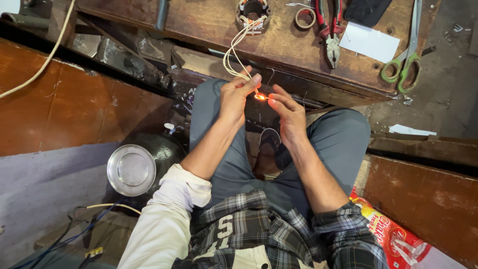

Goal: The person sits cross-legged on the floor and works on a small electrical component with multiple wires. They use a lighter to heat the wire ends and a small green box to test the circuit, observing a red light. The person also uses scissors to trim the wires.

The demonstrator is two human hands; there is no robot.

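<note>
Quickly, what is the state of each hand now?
Left hand: closed, pinching the white wires.
Right hand: fingers pinched at the glowing wire tip.

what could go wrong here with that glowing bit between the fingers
The glowing orange tip sits right between the left hand and right hand, so fingertips might get burned. It also hangs above the trousers; anything hot dropping could scorch them. The pale wires run to the wound coil, so a tug might drag it.
</note>
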